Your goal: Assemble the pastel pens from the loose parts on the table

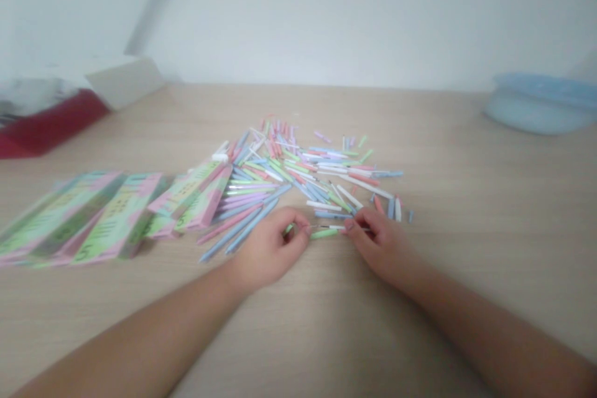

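The fingertips of my left hand (273, 245) are pinched at one end of a thin pen refill (333, 227), white with a dark stretch. At its other end, the thumb and fingers of my right hand (385, 242) are closed on the white part. Just below the refill is a light green pen piece (325, 234); whether a hand touches it I cannot tell. Beyond both hands spreads a loose pile of pastel pen parts (303, 168) in blue, green, pink, purple and white. Several long blue and pink barrels (242, 217) lie beside my left hand. The picture is blurred.
Pink and green printed boxes (116, 217) lie on the left of the wooden table (489, 217). Farther back on that side is a red container (60, 124) with an open pale flap (124, 81). A blue round container (541, 102) stands at the back right, near the white wall.
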`<state>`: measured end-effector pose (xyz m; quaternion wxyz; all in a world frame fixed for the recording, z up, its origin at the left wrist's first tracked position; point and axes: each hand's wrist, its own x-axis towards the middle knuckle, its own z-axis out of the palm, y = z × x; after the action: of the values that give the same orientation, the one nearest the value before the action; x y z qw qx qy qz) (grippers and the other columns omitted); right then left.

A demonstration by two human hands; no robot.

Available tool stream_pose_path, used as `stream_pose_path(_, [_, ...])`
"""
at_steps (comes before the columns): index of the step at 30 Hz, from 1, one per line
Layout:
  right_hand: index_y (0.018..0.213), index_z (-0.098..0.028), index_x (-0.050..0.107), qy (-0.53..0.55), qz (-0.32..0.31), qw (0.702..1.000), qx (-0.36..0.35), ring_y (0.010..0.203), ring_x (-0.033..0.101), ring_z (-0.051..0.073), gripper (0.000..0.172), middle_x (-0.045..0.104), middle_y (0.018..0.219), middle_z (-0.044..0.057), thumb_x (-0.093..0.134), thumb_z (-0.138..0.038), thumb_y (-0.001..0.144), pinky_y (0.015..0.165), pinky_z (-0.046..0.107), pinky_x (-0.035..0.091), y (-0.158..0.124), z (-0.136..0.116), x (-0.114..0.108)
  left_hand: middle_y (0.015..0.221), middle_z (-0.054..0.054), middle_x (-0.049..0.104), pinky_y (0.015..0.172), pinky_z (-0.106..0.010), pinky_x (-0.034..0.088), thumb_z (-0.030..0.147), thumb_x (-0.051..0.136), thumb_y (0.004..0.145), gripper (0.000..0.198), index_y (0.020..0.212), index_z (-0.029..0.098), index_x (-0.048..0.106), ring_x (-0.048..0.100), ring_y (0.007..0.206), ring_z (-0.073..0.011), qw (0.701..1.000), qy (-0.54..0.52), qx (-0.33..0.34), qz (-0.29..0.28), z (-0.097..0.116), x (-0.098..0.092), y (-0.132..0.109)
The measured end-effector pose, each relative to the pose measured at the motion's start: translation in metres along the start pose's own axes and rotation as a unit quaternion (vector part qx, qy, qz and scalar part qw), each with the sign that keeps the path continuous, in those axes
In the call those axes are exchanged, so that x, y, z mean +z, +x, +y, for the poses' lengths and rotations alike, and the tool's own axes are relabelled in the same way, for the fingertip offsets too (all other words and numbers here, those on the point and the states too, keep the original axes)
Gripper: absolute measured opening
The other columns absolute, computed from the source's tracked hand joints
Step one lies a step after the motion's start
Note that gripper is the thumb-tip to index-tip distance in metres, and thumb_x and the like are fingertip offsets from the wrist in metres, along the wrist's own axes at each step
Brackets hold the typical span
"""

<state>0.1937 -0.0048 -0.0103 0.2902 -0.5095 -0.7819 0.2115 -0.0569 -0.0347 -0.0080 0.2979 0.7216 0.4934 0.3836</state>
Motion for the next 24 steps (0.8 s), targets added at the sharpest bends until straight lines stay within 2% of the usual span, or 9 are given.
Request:
stream_pose_path(5, [0.075, -0.024, 0.055, 0.003, -0.007, 1.0, 0.009, 0.063, 0.051, 0.017, 0.037, 0.051, 0.062, -0.003, 0.049, -0.047, 0.103, 0.062, 0.032, 0.04, 0.0005, -0.0031, -0.0025, 0.088, 0.0, 0.068, 0.075, -0.028, 0.047, 0.026, 0.06, 0.096, 0.009, 0.094, 0.021, 0.066, 0.062, 0.083, -0.0167, 1.0, -0.001, 0.003, -0.001, -0.0007, -0.0004, 0.0001])
stream_pose_path(11, [0.074, -0.024, 0.052, -0.003, -0.013, 1.0, 0.003, 0.059, 0.048, 0.016, 0.036, 0.05, 0.061, -0.004, 0.049, -0.045, 0.103, 0.062, 0.032, 0.04, 0.0011, -0.0029, -0.0017, 0.09, -0.001, 0.069, 0.077, -0.028, 0.048, 0.027, 0.059, 0.098, 0.01, 0.095, 0.021, 0.067, 0.063, 0.085, -0.0173, 1.0, -0.006, 0.005, -0.008, -0.0013, -0.0006, -0.0006])
stream_pose_path(19, [0.078, -0.024, 0.052, -0.022, -0.024, 0.999, -0.025, 0.056, 0.049, 0.016, 0.033, 0.053, 0.063, -0.004, 0.05, -0.045, 0.103, 0.06, 0.032, 0.038, -0.0014, -0.0017, 0.0003, 0.09, 0.0, 0.068, 0.073, -0.027, 0.046, 0.027, 0.06, 0.098, 0.01, 0.096, 0.022, 0.068, 0.062, 0.082, -0.0155, 0.999, 0.024, 0.027, -0.025, 0.0003, 0.0002, 0.0])
stream_pose_path(24, [0.084, -0.024, 0.054, -0.024, -0.039, 0.998, -0.046, 0.062, 0.056, 0.017, 0.028, 0.057, 0.069, -0.002, 0.05, -0.043, 0.104, 0.06, 0.032, 0.039, -0.0038, -0.0032, 0.0022, 0.09, -0.001, 0.07, 0.07, -0.027, 0.046, 0.03, 0.06, 0.098, 0.013, 0.096, 0.022, 0.07, 0.063, 0.079, -0.0157, 0.998, 0.038, 0.03, -0.041, 0.0004, 0.0007, -0.001])
